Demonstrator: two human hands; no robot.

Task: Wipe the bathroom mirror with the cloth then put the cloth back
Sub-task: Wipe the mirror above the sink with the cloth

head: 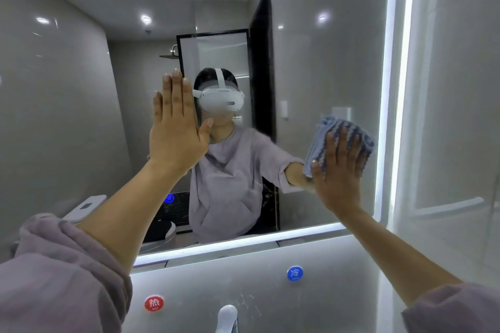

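Mid-wipe, by the look of it, and well short of the putting-back. Pressing the blue cloth flat against the mirror with the right hand, fingers straight and spread over the folded fabric, thumb laid by its lower edge, nothing curled or pinched. Cloth high on the right side of the glass, just beside the lit strip at the mirror's edge. Bracing with the left hand as well: palm on the glass near the middle, 4 fingers straight and together, thumb out to the side, holding nothing. For a good pass: press evenly through the whole palm to stop the cloth bunching or sliding out from under the fingers; sweep in overlapping strokes from the lit edge back toward the centre, top to bottom; lift the left palm off before reaching that patch — likely to leave a print there, so finish over it. Below the mirror, a red sticker and a blue sticker above a chrome tap; no sign in view of a resting place for the cloth.
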